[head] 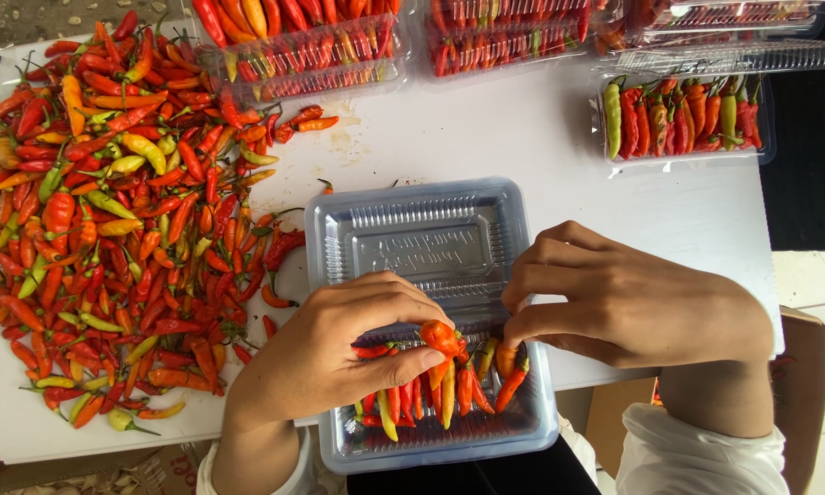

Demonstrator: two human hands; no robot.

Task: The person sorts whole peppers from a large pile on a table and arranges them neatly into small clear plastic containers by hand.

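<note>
A white table [541,137] carries everything here. Its left part is covered by a big loose heap of chillies [119,220] — mostly red and orange, with some green and yellow ones mixed in — lying straight on the top. Near the middle, at the near edge, sits an open clear plastic tray [412,229], its near half holding a row of chillies and jutting past the table edge. Along the far edge stand several filled clear trays [312,50], lined up side by side. At the far right sits another packed tray [687,119] — its chillies laid neatly in a row.
</note>
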